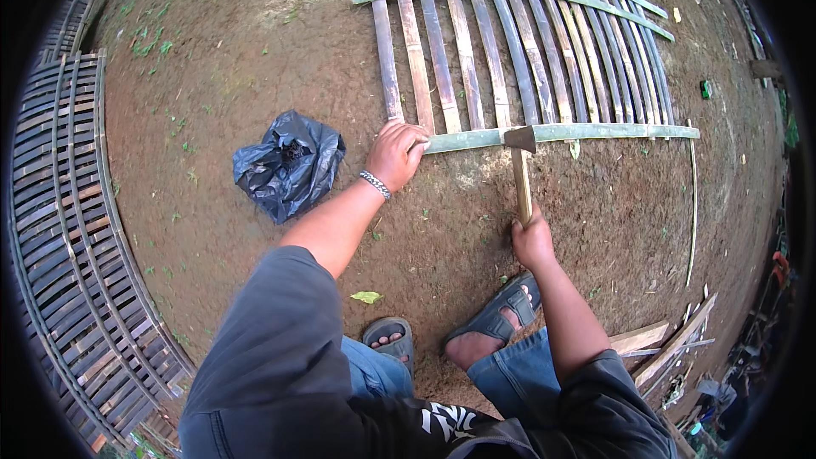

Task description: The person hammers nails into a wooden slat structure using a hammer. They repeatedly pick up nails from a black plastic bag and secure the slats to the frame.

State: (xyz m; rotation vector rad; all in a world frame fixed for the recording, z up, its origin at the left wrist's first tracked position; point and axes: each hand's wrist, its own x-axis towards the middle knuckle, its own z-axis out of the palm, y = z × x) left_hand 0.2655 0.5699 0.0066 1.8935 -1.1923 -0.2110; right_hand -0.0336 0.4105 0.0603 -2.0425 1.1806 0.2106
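Observation:
My left hand (398, 155), with a chain bracelet at its wrist, is closed at the near left corner of a bamboo slat panel (466, 59). Its fingers curl over the left end of the green bamboo strip (612, 131) that crosses the panel's near edge. Whether a nail is pinched there too is hidden. My right hand (533, 240) grips the wooden handle of a hammer (522, 174). The dark hammer head lies over the green strip in this view, right of my left hand; I cannot tell if it touches.
A black plastic bag (291, 166) with small dark contents sits open left of my left hand. Another slatted bamboo panel (72, 229) lies along the left side. A thin stick (692, 212) and wooden boards (676, 344) lie at the right. My sandalled feet stand on bare soil.

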